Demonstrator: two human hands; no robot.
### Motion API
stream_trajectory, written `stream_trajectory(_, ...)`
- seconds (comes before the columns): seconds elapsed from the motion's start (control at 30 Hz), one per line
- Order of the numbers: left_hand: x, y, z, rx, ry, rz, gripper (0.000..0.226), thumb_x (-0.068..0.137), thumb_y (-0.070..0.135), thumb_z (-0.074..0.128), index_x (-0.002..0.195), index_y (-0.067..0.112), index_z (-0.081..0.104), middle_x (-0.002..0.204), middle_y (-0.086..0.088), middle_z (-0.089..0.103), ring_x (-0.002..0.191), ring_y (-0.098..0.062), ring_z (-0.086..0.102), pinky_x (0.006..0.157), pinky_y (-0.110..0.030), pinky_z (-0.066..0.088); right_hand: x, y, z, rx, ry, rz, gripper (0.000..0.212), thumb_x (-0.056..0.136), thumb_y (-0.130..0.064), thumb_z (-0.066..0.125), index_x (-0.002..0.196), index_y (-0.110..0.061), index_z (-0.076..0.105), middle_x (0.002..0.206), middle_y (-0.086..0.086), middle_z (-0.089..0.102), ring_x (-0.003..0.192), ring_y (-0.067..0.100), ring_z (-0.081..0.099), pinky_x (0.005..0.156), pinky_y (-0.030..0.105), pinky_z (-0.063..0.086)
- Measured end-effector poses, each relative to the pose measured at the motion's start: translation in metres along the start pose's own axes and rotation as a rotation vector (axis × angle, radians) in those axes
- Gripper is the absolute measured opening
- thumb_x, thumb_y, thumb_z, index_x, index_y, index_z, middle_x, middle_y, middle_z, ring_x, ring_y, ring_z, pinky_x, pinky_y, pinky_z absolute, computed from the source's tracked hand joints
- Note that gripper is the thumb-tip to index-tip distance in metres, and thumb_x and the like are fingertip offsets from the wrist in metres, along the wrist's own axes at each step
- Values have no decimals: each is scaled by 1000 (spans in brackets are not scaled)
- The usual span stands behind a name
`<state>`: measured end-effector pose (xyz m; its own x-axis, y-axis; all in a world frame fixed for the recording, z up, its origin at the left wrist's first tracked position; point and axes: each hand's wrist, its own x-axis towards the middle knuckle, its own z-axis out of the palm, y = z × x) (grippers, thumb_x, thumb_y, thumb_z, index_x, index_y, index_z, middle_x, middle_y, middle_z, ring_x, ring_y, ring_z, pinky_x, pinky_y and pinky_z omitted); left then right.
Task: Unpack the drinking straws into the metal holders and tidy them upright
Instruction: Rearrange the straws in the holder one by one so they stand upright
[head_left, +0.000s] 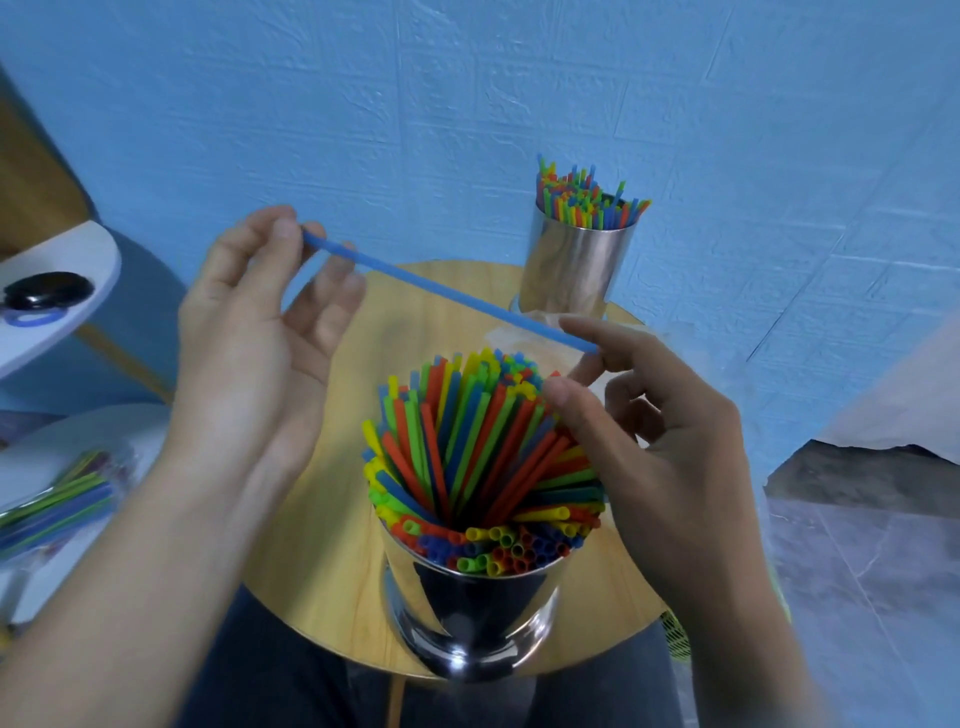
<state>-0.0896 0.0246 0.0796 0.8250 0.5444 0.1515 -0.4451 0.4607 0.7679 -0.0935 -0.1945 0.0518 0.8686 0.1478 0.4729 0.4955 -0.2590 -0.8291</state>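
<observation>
Shiny steel holder (467, 613), bright plastic straws (478, 457), left hand (249, 353) pinching blue straw (447, 293)

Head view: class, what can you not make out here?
All head view:
Long blue plastic straw: right end lost among fingers of right hand; grip unclear.
Clear packet of coloured straws: blurred, cut by left edge.
Glossy black object on white shelf: blurred.
Near shiny metal holder: wall hides lower ends of its straws.

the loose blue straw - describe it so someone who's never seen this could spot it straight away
On the round wooden table, find the nearer metal holder packed with coloured straws. Just above it, the left hand and right hand hold one blue straw by its ends. It alone lies slanted across the open air, outside any holder.
</observation>
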Motion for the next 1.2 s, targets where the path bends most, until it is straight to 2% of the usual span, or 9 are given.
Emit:
stream_trajectory(0.17, -13, -12, 3, 292, -117, -116, 4, 97, 19, 63, 94, 22, 64, 88, 5, 74, 87, -15, 73, 80, -29, 57, 3, -5, -7, 412, 47, 4, 11, 88, -25, 72, 97, -26, 78, 78, 3, 75, 63, 7, 59, 62, 17, 46)
stream_trajectory(0.23, -15, -11, 1, 456, -211, -113, 8, 90, 28, 70, 97, 25, 67, 95, 5, 76, 95, -13, 72, 87, -35, 53, 4, -4, -9, 509, 106, 23, 10, 90, -31, 70, 93, -26, 79, 77, 5, 74, 61, 13, 50, 59, 22, 41)
stream_trajectory(0.37, -22, -4, -5, 780, -600, -111, 50, 79, 51, 74, 127, 47, 59, 125, 16, 69, 118, -1, 63, 99, -34, 46, 6, -4, -13, 553, 345, 24, 30, 106, -32, 50, 83, -27, 69, 62, -4, 57, 55, 14, 43, 53, 25, 34)
stream_trajectory(0.47, -22, -2, -7, 963, -764, -184, 61, 76, 56, 83, 130, 57, 54, 127, 26, 64, 115, 4, 63, 93, -26, 54, 7, -4, -12, 523, 387, 14, 35, 110, -32, 38, 81, -21, 55, 58, -5, 42, 52, 13, 37, 51, 29, 29)
stream_trajectory(0.63, -20, -6, -6, 1021, -695, -136, 45, 83, 27, 79, 118, 51, 64, 112, 20, 72, 94, 0, 72, 81, -24, 61, 4, -2, -5, 254, 259, -47, 32, 109, -30, 43, 79, -19, 50, 61, -5, 40, 55, 12, 36, 52, 23, 33)
stream_trajectory(0.77, -20, -12, -9, 1136, -590, -104, 42, 81, 42, 82, 116, 55, 63, 113, 23, 67, 107, 2, 66, 97, -40, 55, 3, 0, -2, 92, 150, -98, 26, 107, -31, 45, 84, -24, 55, 64, -14, 50, 58, 7, 46, 57, 23, 36)
stream_trajectory(0.93, -24, -15, -7, 1156, -539, -88, 34, 75, 56, 68, 109, 51, 66, 99, 22, 74, 92, -9, 73, 87, -45, 59, 4, -5, -2, -105, 20, -111, 24, 106, -37, 48, 86, -27, 55, 69, 3, 51, 59, 17, 47, 53, 31, 38)
stream_trajectory(1.07, -25, -17, -8, 1113, -516, -88, 24, 81, 49, 75, 104, 48, 68, 94, 20, 75, 87, -8, 73, 83, -43, 60, 6, -6, -1, -161, -38, -66, 15, 103, -34, 57, 89, -28, 59, 72, -1, 56, 63, 14, 53, 54, 23, 39)
stream_trajectory(1.2, -26, -16, -7, 967, -523, -150, 20, 88, 19, 75, 98, 36, 72, 86, 13, 77, 78, -5, 74, 69, -25, 60, 7, -3, -1, -196, -76, -43, 9, 98, -31, 66, 105, -36, 63, 70, -14, 51, 60, 9, 49, 56, 19, 37)
